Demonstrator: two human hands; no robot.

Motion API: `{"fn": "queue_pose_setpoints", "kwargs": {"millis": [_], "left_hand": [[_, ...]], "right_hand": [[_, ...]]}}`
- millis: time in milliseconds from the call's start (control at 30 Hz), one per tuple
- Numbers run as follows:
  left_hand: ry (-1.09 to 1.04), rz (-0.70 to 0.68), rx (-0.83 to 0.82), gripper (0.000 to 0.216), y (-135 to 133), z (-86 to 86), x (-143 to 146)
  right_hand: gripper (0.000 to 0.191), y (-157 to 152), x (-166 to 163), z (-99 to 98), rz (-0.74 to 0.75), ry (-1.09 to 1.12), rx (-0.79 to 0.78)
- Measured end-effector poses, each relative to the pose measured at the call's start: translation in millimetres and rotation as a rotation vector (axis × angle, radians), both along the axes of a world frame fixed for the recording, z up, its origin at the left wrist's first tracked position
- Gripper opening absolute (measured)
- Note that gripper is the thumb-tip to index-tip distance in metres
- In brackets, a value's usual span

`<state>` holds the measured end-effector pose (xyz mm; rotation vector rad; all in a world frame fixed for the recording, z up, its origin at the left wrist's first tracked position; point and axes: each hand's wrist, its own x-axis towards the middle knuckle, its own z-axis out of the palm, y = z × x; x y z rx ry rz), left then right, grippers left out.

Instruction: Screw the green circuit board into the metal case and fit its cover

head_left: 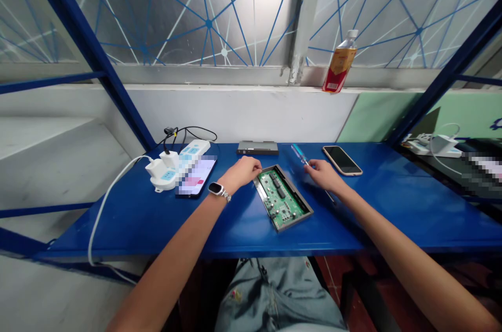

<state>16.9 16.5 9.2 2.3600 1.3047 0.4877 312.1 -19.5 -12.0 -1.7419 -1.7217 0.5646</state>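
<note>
A green circuit board (pixel 281 195) lies in a shallow grey metal case (pixel 295 223) on the blue table, turned at a slant. My left hand (pixel 243 170), with a watch on its wrist, is at the case's upper left corner. Its fingers are curled together there, and I cannot make out what is between them. To the right of the case, my right hand (pixel 322 174) grips a screwdriver with a clear blue handle (pixel 298 152). The handle points away to the upper left, and the shaft runs under the hand to the lower right.
Behind the case lies a flat grey box (pixel 258 147). At left are a white power strip (pixel 187 160) with plugs and cables, and a lit phone (pixel 198 178). A dark-screened phone (pixel 342 159) lies at right. A drink bottle (pixel 339 64) stands on the window ledge.
</note>
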Motion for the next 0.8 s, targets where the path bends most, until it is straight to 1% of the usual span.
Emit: {"fn": "queue_pose_setpoints", "kwargs": {"millis": [100,200,267,367,500,567,633,667,700,800], "left_hand": [[0.013,-0.001,0.041,0.019,16,-4.5,15],[-0.058,0.021,0.159,0.019,26,-11.6,20],[-0.127,0.066,0.200,0.019,29,-18.8,19],[-0.222,0.125,0.186,0.018,30,-31.0,13],[-0.290,0.140,0.163,0.021,28,-41.4,3],[-0.299,0.127,0.153,0.023,28,-42.9,-1],[-0.298,0.105,0.145,0.024,28,-42.8,-3],[-0.297,0.096,0.141,0.024,28,-42.4,-4],[-0.296,0.087,0.136,0.024,28,-41.8,-5],[-0.288,0.063,0.119,0.025,27,-39.9,-6]], "right_hand": [[0.020,-1,3,-5.7,-0.010,-0.204,-0.003],[0.017,0,1,-10.1,-0.038,-0.328,-0.032],[0.015,0,-2,-12.0,-0.047,-0.401,-0.041],[0.015,-2,-7,-12.9,-0.034,-0.466,-0.042],[0.018,-12,-12,-9.2,-0.030,-0.501,-0.036],[0.019,-20,-17,-4.1,-0.052,-0.532,0.018],[0.023,-27,-26,3.3,-0.064,-0.559,0.115],[0.025,-31,-32,7.5,-0.041,-0.565,0.158],[0.028,-34,-40,11.7,0.014,-0.562,0.187],[0.030,-38,-64,21.1,0.210,-0.612,0.206]]}}
